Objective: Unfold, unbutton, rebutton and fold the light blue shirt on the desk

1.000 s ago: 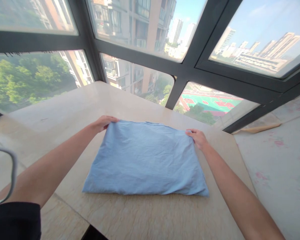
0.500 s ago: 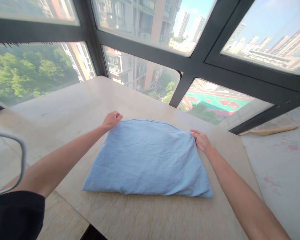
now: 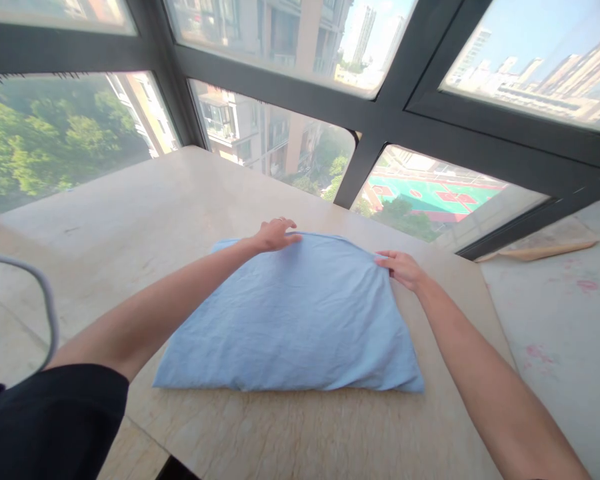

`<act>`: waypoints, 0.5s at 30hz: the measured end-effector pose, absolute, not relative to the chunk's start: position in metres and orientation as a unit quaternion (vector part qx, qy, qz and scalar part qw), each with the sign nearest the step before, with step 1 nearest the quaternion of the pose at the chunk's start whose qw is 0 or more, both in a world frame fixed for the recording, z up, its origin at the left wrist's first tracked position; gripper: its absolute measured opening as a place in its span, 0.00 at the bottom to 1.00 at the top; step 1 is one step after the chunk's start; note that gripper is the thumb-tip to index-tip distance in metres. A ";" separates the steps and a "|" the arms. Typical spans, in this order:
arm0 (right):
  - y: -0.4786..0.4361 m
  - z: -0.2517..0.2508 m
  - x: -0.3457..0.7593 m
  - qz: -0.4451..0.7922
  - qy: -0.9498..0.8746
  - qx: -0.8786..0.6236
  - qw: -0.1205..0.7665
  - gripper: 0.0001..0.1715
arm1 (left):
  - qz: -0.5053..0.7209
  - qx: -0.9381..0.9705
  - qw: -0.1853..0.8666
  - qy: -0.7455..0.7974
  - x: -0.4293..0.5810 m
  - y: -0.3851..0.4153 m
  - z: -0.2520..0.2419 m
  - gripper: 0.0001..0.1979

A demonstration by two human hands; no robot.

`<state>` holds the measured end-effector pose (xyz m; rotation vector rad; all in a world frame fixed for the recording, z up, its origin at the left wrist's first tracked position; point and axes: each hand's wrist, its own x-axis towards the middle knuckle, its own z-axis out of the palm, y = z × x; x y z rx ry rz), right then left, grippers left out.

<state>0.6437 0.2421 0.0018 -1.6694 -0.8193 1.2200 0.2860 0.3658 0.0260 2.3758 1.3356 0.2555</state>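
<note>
A folded light blue cloth (image 3: 300,320) lies flat on the stone ledge, wider along its near edge than its far edge, with soft wrinkles. My left hand (image 3: 277,235) is over the middle of the far edge, its fingers apart and a ring on one of them. Thumb and fingertips are close to the fabric there; whether they touch it I cannot tell. At the far right corner, my right hand (image 3: 400,268) pinches the cloth between thumb and fingers. My left forearm crosses above the cloth's left side and hides part of it.
Dark window frames (image 3: 370,123) and panes border the far side of the marble-patterned ledge (image 3: 145,207). On the right is a floral-patterned wall (image 3: 555,313) with a peeling edge. A white cable (image 3: 47,300) curves in at the left, near my dark sleeve (image 3: 60,420).
My left hand has left the far left corner and moved right to the middle of the far edge, its fingers opening. The right hand stays at its corner.
</note>
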 end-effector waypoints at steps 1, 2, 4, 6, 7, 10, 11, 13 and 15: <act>0.241 -0.006 0.646 0.476 -0.316 -0.695 0.436 0.19 | 0.075 0.848 0.208 0.481 0.287 0.367 0.023 0.25; 0.240 -0.013 0.648 0.459 -0.311 -0.708 0.438 0.18 | 0.062 0.846 0.212 0.485 0.288 0.368 0.020 0.25; 0.239 -0.023 0.649 0.406 -0.332 -0.720 0.455 0.16 | 0.048 0.845 0.217 0.487 0.287 0.369 0.014 0.25; 0.240 -0.026 0.646 0.311 -0.388 -0.742 0.449 0.13 | 0.050 0.849 0.219 0.479 0.285 0.371 0.009 0.24; 0.242 -0.024 0.642 0.255 -0.427 -0.751 0.435 0.11 | 0.052 0.853 0.221 0.471 0.284 0.371 0.008 0.24; 0.248 -0.016 0.626 0.134 -0.571 -0.717 0.375 0.13 | 0.065 0.863 0.221 0.449 0.284 0.375 0.005 0.22; 0.250 -0.013 0.620 0.119 -0.616 -0.695 0.351 0.15 | 0.072 0.864 0.224 0.446 0.284 0.377 0.005 0.20; 0.255 -0.010 0.607 0.108 -0.671 -0.674 0.289 0.18 | 0.087 0.860 0.239 0.443 0.284 0.381 0.006 0.18; 0.261 -0.011 0.598 0.114 -0.683 -0.687 0.220 0.18 | 0.095 0.852 0.265 0.441 0.283 0.384 0.008 0.16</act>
